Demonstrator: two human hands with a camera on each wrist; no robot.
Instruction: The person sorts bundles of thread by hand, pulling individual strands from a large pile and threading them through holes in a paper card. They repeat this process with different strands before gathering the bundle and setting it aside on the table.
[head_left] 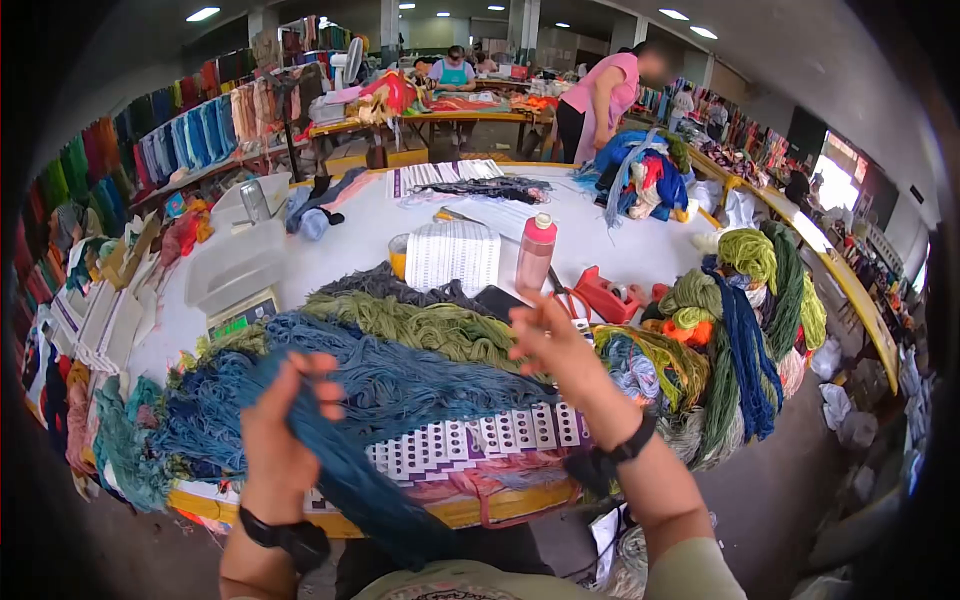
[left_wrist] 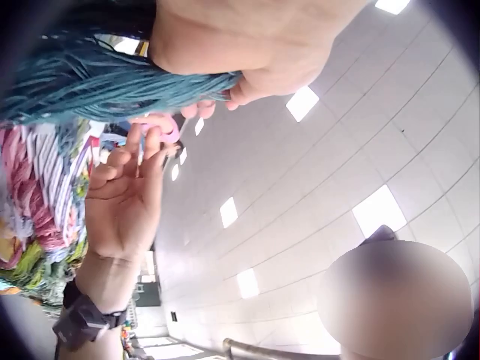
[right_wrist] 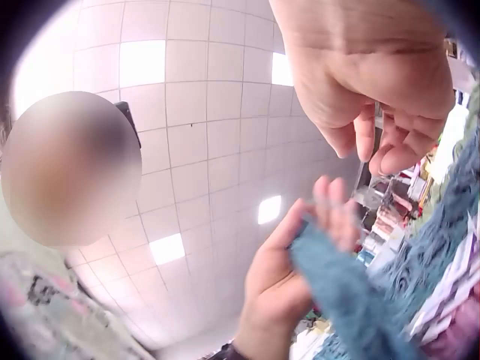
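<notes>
A skein of teal-blue yarn [head_left: 345, 460] hangs from my left hand [head_left: 282, 405], which is raised over the near edge of the table. The yarn passes between thumb and fingers and trails down toward my lap; in the left wrist view the strands of the skein [left_wrist: 112, 86] run straight into the grip. My right hand [head_left: 550, 335] is held up to the right, apart from the skein, its fingers loosely bent with nothing visible in them. In the right wrist view this right hand [right_wrist: 375, 90] is above the left hand [right_wrist: 281, 277]. Beneath them lies a heap of blue yarn [head_left: 390, 365].
Punched white cards [head_left: 500, 432] line the table's near edge. Beyond the heap stand a pink bottle [head_left: 537, 250], a red tape dispenser [head_left: 607, 295], a printed sheet [head_left: 453, 257] and a clear plastic tub [head_left: 235, 268]. Green and navy skeins [head_left: 745, 330] pile up at right. A person in pink [head_left: 605, 90] stands beyond.
</notes>
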